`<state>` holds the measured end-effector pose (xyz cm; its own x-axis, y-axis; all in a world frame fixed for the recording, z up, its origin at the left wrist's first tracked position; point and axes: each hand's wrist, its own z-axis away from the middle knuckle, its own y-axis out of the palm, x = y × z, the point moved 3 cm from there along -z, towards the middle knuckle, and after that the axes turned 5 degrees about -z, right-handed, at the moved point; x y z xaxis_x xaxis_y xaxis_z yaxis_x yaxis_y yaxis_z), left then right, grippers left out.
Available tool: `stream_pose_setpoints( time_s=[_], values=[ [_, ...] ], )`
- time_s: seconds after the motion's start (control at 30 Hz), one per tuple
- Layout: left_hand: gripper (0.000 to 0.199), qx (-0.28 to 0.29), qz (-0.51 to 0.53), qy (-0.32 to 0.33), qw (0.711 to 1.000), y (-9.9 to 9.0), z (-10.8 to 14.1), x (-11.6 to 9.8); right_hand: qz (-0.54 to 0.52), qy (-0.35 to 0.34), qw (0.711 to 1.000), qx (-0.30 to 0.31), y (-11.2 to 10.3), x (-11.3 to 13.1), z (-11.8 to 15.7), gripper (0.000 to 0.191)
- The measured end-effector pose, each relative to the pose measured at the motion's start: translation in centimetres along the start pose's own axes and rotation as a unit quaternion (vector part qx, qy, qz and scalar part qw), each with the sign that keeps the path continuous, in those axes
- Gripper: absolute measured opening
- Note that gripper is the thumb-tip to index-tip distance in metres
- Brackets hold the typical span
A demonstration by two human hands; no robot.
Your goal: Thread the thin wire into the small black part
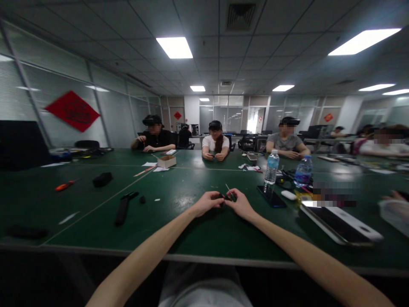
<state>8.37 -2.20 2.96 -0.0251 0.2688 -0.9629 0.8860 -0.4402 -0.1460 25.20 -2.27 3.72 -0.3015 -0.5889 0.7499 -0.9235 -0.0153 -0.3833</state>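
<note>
My left hand [208, 204] and my right hand [240, 205] meet over the green table [172, 234], fingertips nearly touching. Between them is a small dark piece [223, 200], pinched by the left fingers; its kind is too small to make out. A thin pale rod [228, 189] sticks up from the closed fingers of my right hand, its lower end hidden. To the left lie a black T-shaped object [123, 209], a small black piece [142, 199] and a white scrap [157, 200].
A phone [271, 196], two water bottles [271, 170] [303, 171], a white mouse [288, 195] and a white-framed device [343, 224] are at right. An orange-handled screwdriver [64, 186], black block [102, 179] and cardboard box [166, 161] lie left. Several people sit across.
</note>
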Motion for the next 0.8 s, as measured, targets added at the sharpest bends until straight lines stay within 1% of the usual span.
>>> stream_pose_setpoints(
  time_s=[0.1, 0.23, 0.33, 0.47, 0.6, 0.8],
  values=[
    [0.037, 0.008, 0.016, -0.001, 1.000, 0.1, 0.0, 0.2, -0.001, 0.020, 1.000, -0.010, -0.1, -0.3, 0.0, 0.030],
    [0.039, -0.003, 0.037, -0.002, 0.999, -0.1, -0.1, 0.7, -0.024, 0.066, 0.997, 0.031, 0.0, -0.2, 0.2, 0.033],
    [0.039, -0.001, 0.035, 0.006, 0.999, -0.1, -0.1, 0.7, -0.033, 0.067, 0.996, 0.050, 0.1, 0.1, 0.4, 0.033],
    [0.038, 0.002, 0.006, 0.015, 1.000, 0.1, 0.1, 0.2, -0.037, 0.084, 0.994, 0.065, 0.2, 0.0, 0.5, 0.032],
    [0.036, 0.005, -0.020, 0.018, 1.000, 0.3, 0.3, -0.3, -0.037, 0.101, 0.992, 0.064, 0.1, -0.3, 0.5, 0.032],
    [0.038, 0.013, -0.024, 0.025, 0.999, 0.5, 0.4, -0.6, -0.049, 0.113, 0.990, 0.067, -0.1, -0.1, 0.5, 0.034]
  ],
)
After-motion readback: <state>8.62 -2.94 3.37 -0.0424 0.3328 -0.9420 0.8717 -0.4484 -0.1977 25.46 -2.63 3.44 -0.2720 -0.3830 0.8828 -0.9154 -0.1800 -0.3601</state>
